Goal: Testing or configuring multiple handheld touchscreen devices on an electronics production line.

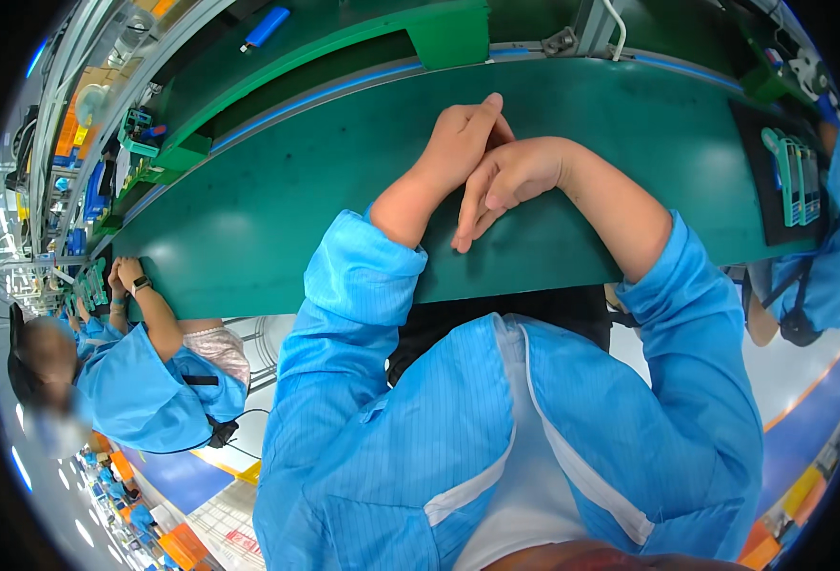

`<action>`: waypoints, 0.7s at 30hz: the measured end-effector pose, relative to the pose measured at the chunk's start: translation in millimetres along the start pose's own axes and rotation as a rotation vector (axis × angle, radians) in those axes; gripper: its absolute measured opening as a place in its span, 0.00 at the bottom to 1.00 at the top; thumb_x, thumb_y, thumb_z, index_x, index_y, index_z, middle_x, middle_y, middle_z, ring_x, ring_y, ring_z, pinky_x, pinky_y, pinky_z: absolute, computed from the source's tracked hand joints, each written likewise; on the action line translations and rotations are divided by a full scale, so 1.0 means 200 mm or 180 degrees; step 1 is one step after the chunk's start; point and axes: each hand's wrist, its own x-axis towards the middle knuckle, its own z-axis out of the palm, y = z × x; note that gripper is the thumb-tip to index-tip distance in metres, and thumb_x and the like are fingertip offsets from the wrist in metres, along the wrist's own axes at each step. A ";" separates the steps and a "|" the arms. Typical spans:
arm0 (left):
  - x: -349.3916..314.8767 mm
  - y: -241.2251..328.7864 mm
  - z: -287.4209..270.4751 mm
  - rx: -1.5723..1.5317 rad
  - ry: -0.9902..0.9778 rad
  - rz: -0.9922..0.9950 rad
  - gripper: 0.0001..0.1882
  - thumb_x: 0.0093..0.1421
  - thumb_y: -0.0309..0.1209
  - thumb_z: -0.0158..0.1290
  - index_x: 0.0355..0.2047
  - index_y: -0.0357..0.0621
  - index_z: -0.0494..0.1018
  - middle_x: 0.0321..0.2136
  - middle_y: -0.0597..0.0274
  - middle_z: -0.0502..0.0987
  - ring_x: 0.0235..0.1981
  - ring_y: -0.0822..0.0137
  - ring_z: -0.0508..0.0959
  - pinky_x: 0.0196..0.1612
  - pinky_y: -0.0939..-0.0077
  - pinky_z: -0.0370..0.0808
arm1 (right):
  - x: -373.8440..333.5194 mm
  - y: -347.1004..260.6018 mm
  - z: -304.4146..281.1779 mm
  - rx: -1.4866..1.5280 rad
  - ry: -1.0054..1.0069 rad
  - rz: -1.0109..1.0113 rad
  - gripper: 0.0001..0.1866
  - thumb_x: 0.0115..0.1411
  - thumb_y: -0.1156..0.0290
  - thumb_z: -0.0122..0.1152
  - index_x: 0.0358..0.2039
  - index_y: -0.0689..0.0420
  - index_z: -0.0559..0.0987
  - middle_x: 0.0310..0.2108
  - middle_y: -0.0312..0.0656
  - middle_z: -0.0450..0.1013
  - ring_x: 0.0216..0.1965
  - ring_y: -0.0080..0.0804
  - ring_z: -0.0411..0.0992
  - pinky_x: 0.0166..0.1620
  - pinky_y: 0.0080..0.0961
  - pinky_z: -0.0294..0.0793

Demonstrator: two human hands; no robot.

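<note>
Both of my hands rest together over the green tabletop (248, 219), near its middle. My left hand (460, 143) has its thumb stretched out and its fingers loosely bent, partly hidden behind the thumb and the other hand. Against it lies my right hand (515, 179), its fingers extended and pointing down to the left. The two hands touch and overlap, and no object shows in either one. Blue sleeves (358, 266) are rolled back from both forearms.
A green raised shelf (453, 33) runs along the back, with a blue tool (267, 27) on it. At right, a black mat (762, 181) bears teal holders (793, 176). A co-worker in blue (153, 390) sits at left; another person's blue garment (820, 276) shows at right.
</note>
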 end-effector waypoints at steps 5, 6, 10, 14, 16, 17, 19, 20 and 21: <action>-0.01 0.04 0.05 -0.0226 -0.0237 0.0044 0.29 0.70 0.44 0.34 0.34 0.32 0.79 0.29 0.52 0.80 0.32 0.64 0.77 0.42 0.71 0.74 | -0.03 -0.02 -0.03 -0.0104 0.0200 -0.0078 0.20 0.59 0.68 0.58 0.45 0.72 0.77 0.51 0.61 0.71 0.58 0.50 0.66 0.62 0.38 0.64; -0.01 0.04 0.05 -0.0285 -0.0428 0.0005 0.30 0.70 0.44 0.32 0.37 0.32 0.78 0.32 0.51 0.80 0.35 0.62 0.78 0.45 0.70 0.74 | -0.03 -0.02 -0.03 -0.0104 0.0196 -0.0082 0.20 0.59 0.68 0.58 0.45 0.72 0.77 0.51 0.61 0.71 0.58 0.50 0.66 0.62 0.38 0.64; -0.02 0.02 0.05 -0.0456 -0.0517 -0.0046 0.33 0.70 0.48 0.30 0.39 0.32 0.78 0.36 0.48 0.79 0.37 0.59 0.77 0.47 0.69 0.73 | -0.03 -0.02 -0.01 -0.0351 0.0217 -0.0126 0.21 0.59 0.65 0.59 0.45 0.71 0.78 0.52 0.62 0.70 0.59 0.50 0.66 0.61 0.37 0.66; -0.02 0.03 0.05 -0.0359 -0.0163 -0.0177 0.34 0.71 0.48 0.26 0.43 0.32 0.76 0.36 0.50 0.79 0.39 0.61 0.77 0.48 0.70 0.73 | -0.08 -0.07 -0.03 -0.0307 0.0387 -0.0143 0.23 0.58 0.62 0.60 0.46 0.70 0.78 0.53 0.62 0.69 0.59 0.50 0.66 0.60 0.38 0.67; -0.02 0.03 0.05 -0.0265 0.0091 0.0028 0.35 0.71 0.49 0.25 0.44 0.31 0.75 0.36 0.50 0.79 0.39 0.61 0.77 0.47 0.71 0.73 | -0.13 -0.09 -0.07 -0.0397 0.0687 -0.0213 0.25 0.57 0.60 0.61 0.46 0.69 0.77 0.53 0.62 0.69 0.59 0.50 0.66 0.60 0.39 0.67; -0.01 0.02 0.05 -0.0269 0.0094 0.0027 0.35 0.71 0.49 0.25 0.44 0.31 0.75 0.36 0.50 0.79 0.39 0.61 0.77 0.47 0.71 0.73 | -0.15 -0.09 -0.08 -0.0299 0.0733 -0.0235 0.25 0.56 0.61 0.63 0.47 0.69 0.77 0.54 0.60 0.69 0.59 0.51 0.66 0.60 0.39 0.67; -0.01 0.02 0.04 -0.0248 0.0249 0.0062 0.35 0.71 0.50 0.25 0.45 0.30 0.74 0.38 0.49 0.79 0.40 0.60 0.77 0.49 0.69 0.73 | -0.17 -0.10 -0.08 -0.0386 0.0837 -0.0212 0.25 0.55 0.63 0.64 0.47 0.69 0.77 0.54 0.59 0.69 0.59 0.50 0.66 0.61 0.39 0.66; -0.01 0.02 0.04 -0.0251 0.0253 0.0062 0.35 0.71 0.50 0.25 0.45 0.30 0.74 0.38 0.49 0.79 0.40 0.60 0.77 0.49 0.69 0.73 | -0.18 -0.11 -0.08 -0.0475 0.0942 -0.0194 0.25 0.54 0.65 0.65 0.48 0.69 0.77 0.54 0.58 0.70 0.59 0.49 0.66 0.61 0.38 0.65; -0.01 0.02 0.04 -0.0477 0.0060 -0.0090 0.35 0.71 0.50 0.25 0.46 0.30 0.73 0.40 0.49 0.78 0.41 0.59 0.77 0.50 0.69 0.72 | -0.17 -0.11 -0.06 -0.0680 0.0843 -0.0068 0.25 0.53 0.68 0.65 0.48 0.69 0.76 0.54 0.57 0.70 0.59 0.48 0.66 0.62 0.37 0.64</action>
